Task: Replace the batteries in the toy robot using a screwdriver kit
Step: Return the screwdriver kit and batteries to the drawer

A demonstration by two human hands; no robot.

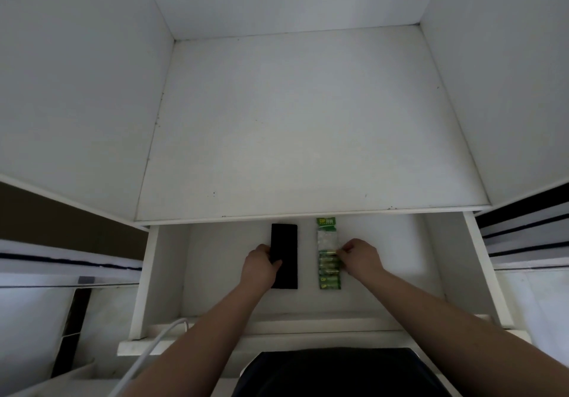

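Observation:
An open white drawer (400, 273) under a white desk top holds two things. A flat black rectangular case (284, 242) lies left of centre, and my left hand (260, 265) grips its left edge with the thumb on top. To its right lies a green blister pack of batteries (328, 279), with several green cells in its lower half. My right hand (360, 256) pinches the pack's right edge about halfway up. No toy robot is in view.
The white desk top (308, 125) sits in an alcove between white side walls. A white cable (160, 341) crosses the drawer's front left corner. Striped bedding lies at both sides. My dark-clothed lap (335, 372) is below the drawer front.

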